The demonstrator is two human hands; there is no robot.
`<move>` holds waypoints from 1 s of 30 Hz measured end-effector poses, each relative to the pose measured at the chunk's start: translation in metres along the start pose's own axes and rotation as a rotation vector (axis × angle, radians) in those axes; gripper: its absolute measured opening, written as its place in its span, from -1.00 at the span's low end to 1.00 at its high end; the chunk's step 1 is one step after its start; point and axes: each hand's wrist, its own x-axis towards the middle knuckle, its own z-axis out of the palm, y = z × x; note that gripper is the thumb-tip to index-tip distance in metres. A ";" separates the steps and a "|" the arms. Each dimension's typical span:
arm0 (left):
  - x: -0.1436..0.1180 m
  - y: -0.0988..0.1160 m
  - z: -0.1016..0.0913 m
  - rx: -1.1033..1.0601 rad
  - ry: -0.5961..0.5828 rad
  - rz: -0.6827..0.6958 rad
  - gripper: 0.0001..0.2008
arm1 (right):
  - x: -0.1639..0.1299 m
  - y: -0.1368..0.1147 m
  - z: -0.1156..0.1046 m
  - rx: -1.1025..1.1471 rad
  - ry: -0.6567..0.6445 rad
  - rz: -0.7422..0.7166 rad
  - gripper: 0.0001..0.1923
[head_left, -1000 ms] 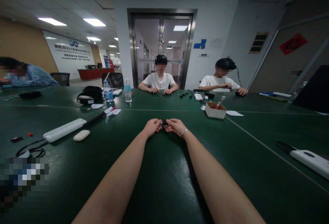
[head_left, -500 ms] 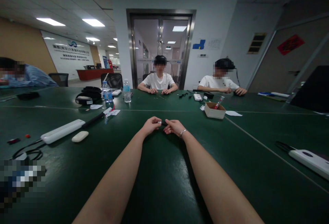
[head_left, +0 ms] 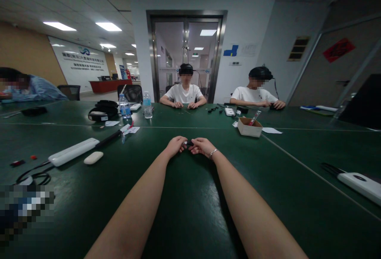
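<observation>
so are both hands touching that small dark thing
Touching: the head view shows the left hand and right hand pinching the small dark object from either end.

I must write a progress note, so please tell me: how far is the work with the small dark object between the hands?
Done: nothing finished shows near the hands. In hand: the left hand and right hand pinch a small dark object between their fingertips, low over the green table. It is too small to tell its state. Left: cannot be judged; the cardboard box stands apart, untouched.

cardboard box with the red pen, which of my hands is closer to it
Right. The right hand lies below-left of the cardboard box; the left hand sits farther left, beyond it.
</observation>
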 end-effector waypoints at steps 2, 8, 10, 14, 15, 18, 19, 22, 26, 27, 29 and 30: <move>0.000 0.000 0.000 0.010 -0.011 0.025 -0.76 | 0.000 0.000 0.000 -0.007 -0.002 0.000 -0.89; 0.004 -0.007 -0.002 0.016 -0.041 0.053 -0.72 | 0.000 0.000 0.000 -0.008 -0.001 -0.009 -0.91; 0.005 -0.008 -0.002 0.020 -0.031 0.048 -0.73 | -0.001 0.000 -0.001 -0.003 -0.008 -0.013 -0.93; 0.002 -0.005 0.000 -0.024 -0.032 0.040 -0.70 | -0.003 -0.001 0.000 0.011 -0.024 -0.022 -0.95; 0.001 -0.004 0.000 -0.028 -0.035 0.041 -0.69 | -0.003 -0.001 0.000 0.011 -0.027 -0.023 -0.96; 0.000 -0.003 0.001 -0.032 -0.005 0.038 -0.72 | -0.004 -0.002 0.000 0.005 -0.020 -0.027 -0.97; 0.000 -0.003 0.001 -0.036 -0.007 0.033 -0.71 | -0.004 -0.002 0.001 0.003 -0.017 -0.027 -0.97; 0.002 -0.005 0.001 -0.035 -0.031 0.036 -0.67 | -0.004 -0.002 0.001 0.001 -0.025 -0.024 -0.97; 0.004 -0.007 0.000 -0.003 -0.034 0.051 -0.70 | -0.004 -0.002 0.001 0.021 -0.026 -0.021 -0.98; 0.004 -0.007 0.000 0.000 -0.045 0.061 -0.69 | -0.004 -0.002 0.001 0.024 -0.027 -0.022 -0.98; 0.003 -0.007 0.000 0.018 -0.059 0.084 -0.68 | -0.003 -0.001 0.000 0.021 -0.029 -0.025 -1.00; 0.002 -0.006 0.000 0.028 -0.056 0.088 -0.68 | -0.003 -0.001 0.000 0.018 -0.026 -0.025 -0.98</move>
